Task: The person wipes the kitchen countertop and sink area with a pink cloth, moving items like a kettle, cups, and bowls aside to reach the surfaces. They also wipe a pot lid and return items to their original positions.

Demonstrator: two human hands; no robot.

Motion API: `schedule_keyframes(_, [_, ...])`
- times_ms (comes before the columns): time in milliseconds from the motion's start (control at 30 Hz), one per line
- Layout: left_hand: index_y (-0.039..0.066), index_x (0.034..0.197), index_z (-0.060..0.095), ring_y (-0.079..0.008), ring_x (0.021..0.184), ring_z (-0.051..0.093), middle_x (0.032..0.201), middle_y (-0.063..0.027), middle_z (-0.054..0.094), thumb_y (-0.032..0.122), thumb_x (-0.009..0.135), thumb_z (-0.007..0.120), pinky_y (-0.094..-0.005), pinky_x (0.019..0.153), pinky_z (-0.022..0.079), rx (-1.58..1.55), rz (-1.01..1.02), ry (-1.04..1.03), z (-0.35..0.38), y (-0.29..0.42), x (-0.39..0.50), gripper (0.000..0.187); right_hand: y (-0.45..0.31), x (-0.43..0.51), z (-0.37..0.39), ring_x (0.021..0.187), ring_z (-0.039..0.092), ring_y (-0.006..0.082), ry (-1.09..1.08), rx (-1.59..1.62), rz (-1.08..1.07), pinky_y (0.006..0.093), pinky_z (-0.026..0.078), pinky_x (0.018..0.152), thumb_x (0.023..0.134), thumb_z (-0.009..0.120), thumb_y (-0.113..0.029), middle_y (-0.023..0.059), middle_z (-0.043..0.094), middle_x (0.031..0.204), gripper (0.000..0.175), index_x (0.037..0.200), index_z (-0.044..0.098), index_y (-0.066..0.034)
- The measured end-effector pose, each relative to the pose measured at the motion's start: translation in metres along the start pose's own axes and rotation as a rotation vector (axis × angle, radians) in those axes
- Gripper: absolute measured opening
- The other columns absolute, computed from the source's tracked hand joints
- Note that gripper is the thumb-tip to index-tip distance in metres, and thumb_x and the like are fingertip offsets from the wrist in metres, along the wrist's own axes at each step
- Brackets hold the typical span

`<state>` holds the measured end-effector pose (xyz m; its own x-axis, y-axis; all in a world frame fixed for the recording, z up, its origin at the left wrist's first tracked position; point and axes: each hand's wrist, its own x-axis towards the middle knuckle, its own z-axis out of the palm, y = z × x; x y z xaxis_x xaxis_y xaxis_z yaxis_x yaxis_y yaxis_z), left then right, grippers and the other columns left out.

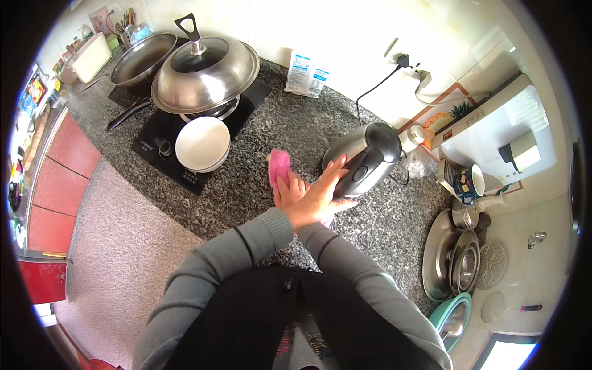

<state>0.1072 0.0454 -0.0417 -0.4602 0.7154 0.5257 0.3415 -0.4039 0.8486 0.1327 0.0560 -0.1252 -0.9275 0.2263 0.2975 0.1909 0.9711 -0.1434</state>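
Note:
My forearms cross at the wrists, the left one on top. My left hand point(320, 193) reaches to the right, its fingers and thumb spread to either side of the handle of an electric kettle point(370, 159). The fingertips are at the kettle's steel and black body; whether they press on it is hard to see. Beneath it, my right hand point(290, 192) has hold of a pink cloth point(279, 163) against the speckled granite countertop point(249, 189). Part of the right hand is hidden by the left. More pink shows below the right wrist.
Left stands a black cooktop point(150, 134) with a lidded wok point(208, 78) and a white bowl point(202, 142). A white packet point(305, 76) leans at the wall. A power cord point(377, 85) runs behind the kettle. To the right are a mug point(468, 182) and metal basins point(437, 259).

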Motion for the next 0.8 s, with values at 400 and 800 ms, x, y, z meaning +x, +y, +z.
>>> schedule_keyframes(400, [0.011, 0.123, 0.058, -0.0338, 0.113, 0.054, 0.133, -0.0134, 0.057, 0.024, 0.092, 0.069, -0.0492, 0.096, 0.039, 1.072, -0.376, 0.250, -0.152, 0.000, -0.127, 0.036, 0.054, 0.193, 0.047, 0.107, 0.057, 0.0343, 0.380, -0.256, 1.057, 0.0461, 0.041, 0.094, 0.088, 0.060, -0.030, 0.0163, 0.061, 0.111, 0.031, 0.108, 0.067, -0.0060])
schedule_keyframes(800, [0.005, 0.145, 0.041, -0.0389, 0.126, 0.045, 0.148, -0.0196, 0.042, 0.035, 0.092, 0.067, -0.0507, 0.103, 0.034, 0.969, -0.419, 0.302, -0.163, 0.002, -0.146, 0.066, 0.004, 0.187, 0.054, 0.123, 0.051, 0.0346, 0.147, 0.160, 0.045, 0.0514, 0.036, 0.106, 0.081, 0.064, -0.028, 0.0144, 0.057, 0.130, 0.038, 0.117, 0.071, -0.0188])
